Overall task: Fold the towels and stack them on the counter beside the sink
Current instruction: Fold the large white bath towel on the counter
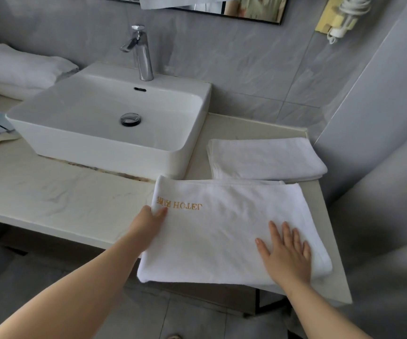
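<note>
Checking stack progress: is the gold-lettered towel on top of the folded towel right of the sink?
No, the gold-lettered towel lies on the counter in front of the folded towel.

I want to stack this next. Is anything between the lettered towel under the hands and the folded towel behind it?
Nothing visible. The lettered towel lies in front of the folded towel, whose top is bare. The left hand pinches the lettered towel's edge; the right hand lies flat on it.

Left hand [152, 220] and right hand [287, 253]: both bare. Left forearm [87, 277] and right forearm [320, 311]: uncovered as far back as can be seen. Right-hand nails look short. In the mirror [207, 7], above and beyond the hands, a reflected pale green top [258, 7]; its cut cannot be told.
</note>
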Available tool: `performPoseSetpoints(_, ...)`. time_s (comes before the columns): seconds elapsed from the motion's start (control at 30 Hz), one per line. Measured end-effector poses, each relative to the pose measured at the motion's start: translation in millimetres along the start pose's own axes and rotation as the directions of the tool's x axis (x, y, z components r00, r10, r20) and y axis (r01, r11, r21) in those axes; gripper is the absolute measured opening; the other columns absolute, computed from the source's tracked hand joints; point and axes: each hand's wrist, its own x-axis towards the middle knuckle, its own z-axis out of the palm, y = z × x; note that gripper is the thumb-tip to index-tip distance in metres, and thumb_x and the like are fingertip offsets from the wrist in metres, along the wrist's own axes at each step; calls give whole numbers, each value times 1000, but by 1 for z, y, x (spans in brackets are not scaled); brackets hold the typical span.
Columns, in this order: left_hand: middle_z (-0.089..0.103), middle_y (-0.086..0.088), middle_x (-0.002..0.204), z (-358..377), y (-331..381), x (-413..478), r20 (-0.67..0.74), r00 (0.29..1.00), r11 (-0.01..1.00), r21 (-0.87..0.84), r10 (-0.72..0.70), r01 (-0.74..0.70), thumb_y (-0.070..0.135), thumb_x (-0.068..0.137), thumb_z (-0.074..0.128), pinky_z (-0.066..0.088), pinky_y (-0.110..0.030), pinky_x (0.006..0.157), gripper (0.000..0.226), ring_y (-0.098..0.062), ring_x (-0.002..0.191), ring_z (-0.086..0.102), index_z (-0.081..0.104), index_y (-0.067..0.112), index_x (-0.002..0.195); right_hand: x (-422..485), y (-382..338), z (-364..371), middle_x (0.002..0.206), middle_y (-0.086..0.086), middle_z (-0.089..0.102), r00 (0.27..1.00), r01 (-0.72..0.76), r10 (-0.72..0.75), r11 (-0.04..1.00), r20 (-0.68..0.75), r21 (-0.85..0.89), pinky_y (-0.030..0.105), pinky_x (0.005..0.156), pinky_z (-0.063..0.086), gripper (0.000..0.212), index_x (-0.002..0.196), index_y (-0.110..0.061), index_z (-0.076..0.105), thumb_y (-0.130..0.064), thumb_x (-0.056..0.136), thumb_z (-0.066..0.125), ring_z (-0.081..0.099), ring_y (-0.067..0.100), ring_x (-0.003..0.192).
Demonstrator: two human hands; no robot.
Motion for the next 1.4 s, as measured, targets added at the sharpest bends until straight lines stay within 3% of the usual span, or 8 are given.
performPoseSetpoints(0.37,60,-14,100,0,14,-20,78,994,981,-172,-80,92,34,96,50,50,-42,79,38,-28,85,58,51,0,114,-13,32,-9,159,0,-9,978,-207,207,978,12,-24,49,117,2,67,151,-28,-5,-60,94,11,-5,23,147)
performPoseSetpoints(0.47,63,-19,98,-3,33,-23,211,970,903,-382,-121,195,27,97,49,49,-47,83,32,-34,85,61,55,-2,109,-22,4,-11,159,-2,-4,997,57,-52,995,-61,87,38,118,2,67,151,-25,5,-57,95,25,-4,19,147)
performPoseSetpoints(0.63,62,-16,90,0,70,-28,327,931,805,-501,-163,317,25,97,48,48,-41,75,23,-29,77,58,56,3,101,-58,-56,-6,151,-11,23,790,613,-591,765,-162,196,28,113,12,99,147,-24,23,-75,65,47,24,7,139)
performPoseSetpoints(0.77,61,-13,96,2,77,-24,396,902,762,-526,-174,378,27,93,56,46,-39,93,27,-27,83,58,55,6,110,-50,-72,-6,116,-1,66,785,554,-454,819,-421,149,34,82,57,83,127,-19,46,-42,57,83,66,15,100)
performPoseSetpoints(0.93,60,-11,90,-4,79,-23,442,897,697,-639,-14,326,36,97,46,50,-37,67,33,-24,80,60,56,6,106,-45,-75,-23,122,-8,63,850,456,-245,785,-466,419,20,86,47,45,131,-23,54,-31,88,64,62,13,107)
performPoseSetpoints(1.13,59,-6,107,-7,68,-9,366,928,791,-589,75,168,13,98,46,49,-30,70,15,-18,87,60,54,13,110,-44,-71,-54,89,-22,64,918,367,-86,552,-388,748,27,80,53,26,108,-32,65,-25,83,70,63,7,88)
performPoseSetpoints(1.27,53,2,124,-6,65,-1,295,929,783,-622,223,10,14,87,65,45,-37,88,51,-18,112,52,38,21,129,-52,-62,-78,88,-14,71,950,313,-97,325,-298,893,22,74,53,22,91,-37,66,-33,69,71,66,4,86)
performPoseSetpoints(1.4,51,13,134,-14,68,6,417,816,805,-586,400,-95,29,54,81,37,-41,100,91,-12,124,46,38,30,134,-56,-52,-88,88,-2,74,960,279,-87,205,-267,938,35,78,57,20,83,-28,72,-24,64,70,69,16,85)
